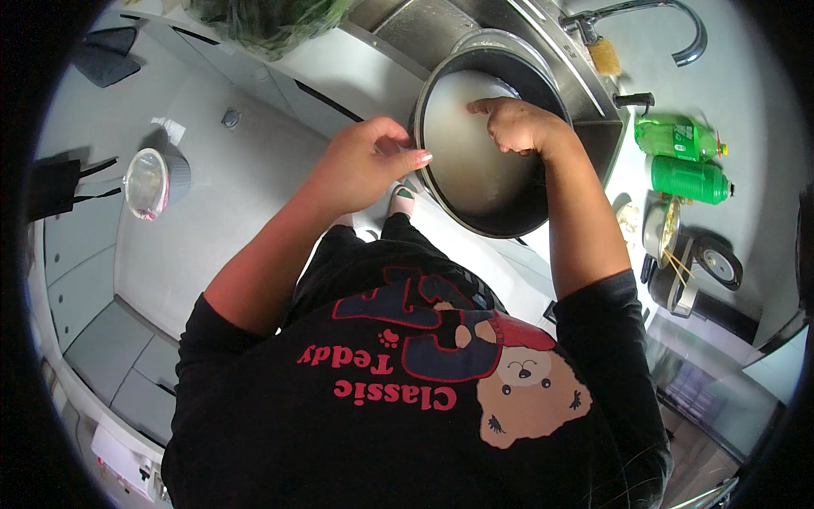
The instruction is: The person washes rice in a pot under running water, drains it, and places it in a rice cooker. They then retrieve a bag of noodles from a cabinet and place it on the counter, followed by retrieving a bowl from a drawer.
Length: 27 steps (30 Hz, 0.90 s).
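Note:
A large dark round pot (pixel 483 223), with cloudy whitish liquid (pixel 470 159) in it, stands tilted in the view at the edge of the steel sink (pixel 413 32). My left hand (pixel 375 162) is at the pot's left rim, thumb and fingers curved apart around the edge; whether it grips the rim is hard to tell. Over the liquid, inside the pot's outline, is my right hand (pixel 518 127), its index finger pointing left and the other fingers curled. Nothing shows in the right hand. Behind the pot a second, clear or shiny rim (pixel 502 38) shows.
A faucet (pixel 636 16) with a sponge (pixel 604 57) is at the upper right. Green bottles (pixel 674 137), a bowl of food (pixel 664 223) with chopsticks (pixel 680 267) line the right counter. Leafy greens (pixel 267 22) lie at the top; a lined bin (pixel 149 181) stands on the floor.

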{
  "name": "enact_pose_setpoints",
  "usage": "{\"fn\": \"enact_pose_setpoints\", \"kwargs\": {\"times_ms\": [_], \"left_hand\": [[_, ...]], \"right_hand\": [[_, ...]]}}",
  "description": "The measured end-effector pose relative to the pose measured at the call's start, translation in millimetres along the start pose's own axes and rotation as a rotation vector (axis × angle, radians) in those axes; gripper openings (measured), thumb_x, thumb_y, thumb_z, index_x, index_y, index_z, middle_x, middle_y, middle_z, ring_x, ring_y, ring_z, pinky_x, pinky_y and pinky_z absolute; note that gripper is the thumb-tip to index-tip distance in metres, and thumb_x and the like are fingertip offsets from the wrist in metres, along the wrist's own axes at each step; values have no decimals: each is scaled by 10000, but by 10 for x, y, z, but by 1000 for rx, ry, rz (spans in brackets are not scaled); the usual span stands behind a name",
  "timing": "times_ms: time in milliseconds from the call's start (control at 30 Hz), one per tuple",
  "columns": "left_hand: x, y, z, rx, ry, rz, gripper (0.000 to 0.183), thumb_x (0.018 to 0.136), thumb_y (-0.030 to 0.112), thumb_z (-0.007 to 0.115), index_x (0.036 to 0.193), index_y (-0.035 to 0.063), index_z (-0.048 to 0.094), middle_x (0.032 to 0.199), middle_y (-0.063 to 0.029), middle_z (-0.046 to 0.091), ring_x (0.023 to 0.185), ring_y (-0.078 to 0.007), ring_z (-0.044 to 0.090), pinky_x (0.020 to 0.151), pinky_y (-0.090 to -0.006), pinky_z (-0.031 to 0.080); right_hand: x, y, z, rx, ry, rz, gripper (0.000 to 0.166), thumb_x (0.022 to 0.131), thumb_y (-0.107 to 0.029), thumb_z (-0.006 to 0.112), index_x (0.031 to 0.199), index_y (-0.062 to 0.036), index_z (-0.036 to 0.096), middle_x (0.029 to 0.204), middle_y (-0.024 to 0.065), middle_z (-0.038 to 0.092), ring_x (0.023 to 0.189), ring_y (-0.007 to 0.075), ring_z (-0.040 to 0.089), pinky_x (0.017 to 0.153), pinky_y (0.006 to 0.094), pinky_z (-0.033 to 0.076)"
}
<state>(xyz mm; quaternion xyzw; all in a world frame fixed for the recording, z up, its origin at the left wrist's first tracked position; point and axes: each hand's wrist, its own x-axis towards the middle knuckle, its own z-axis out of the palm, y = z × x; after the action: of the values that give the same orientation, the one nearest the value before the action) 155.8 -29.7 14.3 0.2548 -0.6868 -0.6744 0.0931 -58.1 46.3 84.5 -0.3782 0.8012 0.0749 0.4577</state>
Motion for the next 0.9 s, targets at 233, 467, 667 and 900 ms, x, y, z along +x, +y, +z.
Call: {"fn": "enact_pose_setpoints", "kwargs": {"times_ms": [233, 467, 667, 900], "left_hand": [[6, 30, -5, 53, -2, -37, 179, 790, 152, 682, 837, 23, 568, 716, -30, 590, 647, -93, 566, 605, -239, 453], [41, 213, 69, -178, -2, -72, 243, 795, 178, 674, 815, -5, 515, 710, -84, 599, 589, -129, 572, 556, -265, 473], [177, 231, 259, -132, 112, -207, 209, 803, 135, 641, 747, 17, 478, 657, -45, 532, 548, -111, 545, 418, -272, 457], [269, 493, 392, -146, 138, -193, 105, 786, 51, 577, 768, 20, 479, 654, -46, 537, 524, -113, 534, 424, -259, 459]], "right_hand": [[46, 196, 5, -52, 117, -127, 631, 634, -9, 466, 1260, -83, 487, 791, 204, 607, 619, 239, 587, 524, 335, 439], [-333, 1005, -304, 285, 1022, 32, 277, 833, -227, 546, 970, -2, 628, 837, 186, 655, 763, 241, 643, 721, 341, 481], [-275, 1425, -60, 872, 590, 42, 305, 905, -293, 475, 955, -23, 607, 664, 45, 556, 498, 112, 506, 465, 249, 428], [17, 1636, 6, 739, 675, -98, 308, 889, -259, 509, 892, 30, 616, 749, 129, 623, 712, 203, 578, 694, 302, 443]]}}
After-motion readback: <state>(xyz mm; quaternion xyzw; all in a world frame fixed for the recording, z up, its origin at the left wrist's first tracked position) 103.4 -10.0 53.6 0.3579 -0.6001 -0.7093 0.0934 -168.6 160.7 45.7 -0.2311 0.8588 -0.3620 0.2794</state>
